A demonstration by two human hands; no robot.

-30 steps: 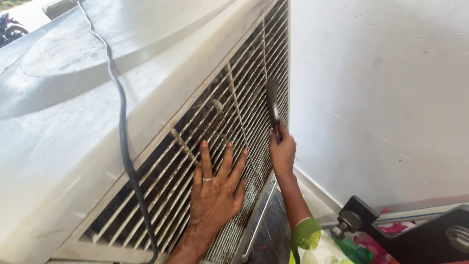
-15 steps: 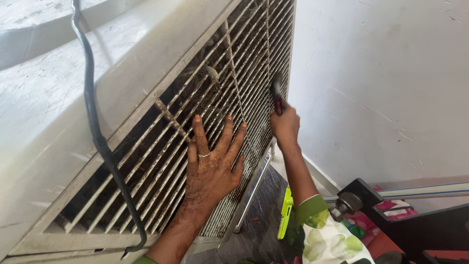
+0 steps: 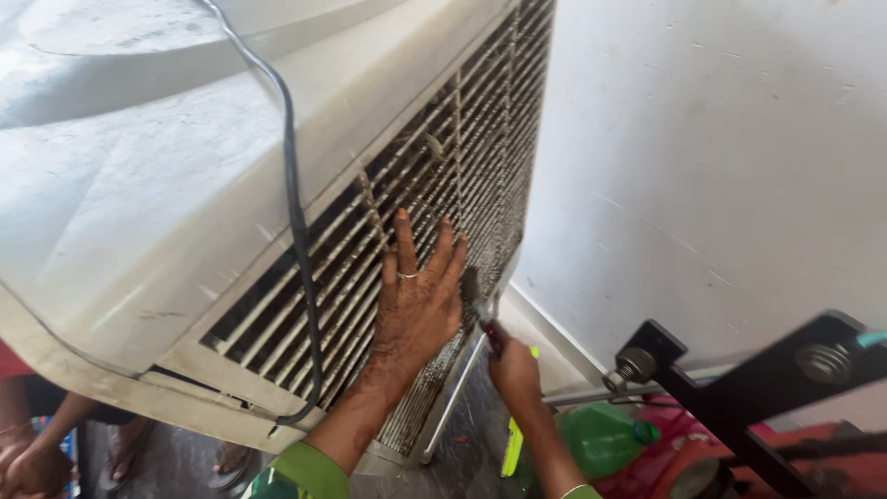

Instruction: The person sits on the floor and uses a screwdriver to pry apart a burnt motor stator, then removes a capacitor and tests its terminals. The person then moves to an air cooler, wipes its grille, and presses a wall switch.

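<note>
A large white air cooler (image 3: 157,176) stands tilted in front of me, its dirty slatted side grille (image 3: 434,203) facing me. My left hand (image 3: 416,300), with a ring on one finger, lies flat with spread fingers against the lower grille. My right hand (image 3: 513,370) is closed around a screwdriver (image 3: 480,310) with a dark red handle; its tip points up at the grille's lower right edge, just beside my left hand's fingers.
A grey cable (image 3: 296,212) hangs over the cooler's top and front. A white wall (image 3: 721,157) is at the right. A black metal bracket (image 3: 739,388), a green bottle (image 3: 601,439) and red items lie at lower right. Another person's feet (image 3: 120,453) show at lower left.
My right hand has come down with the screwdriver from the upper grille to its lower edge. The view shifted right and down; my left hand stays pressed on the grille.
</note>
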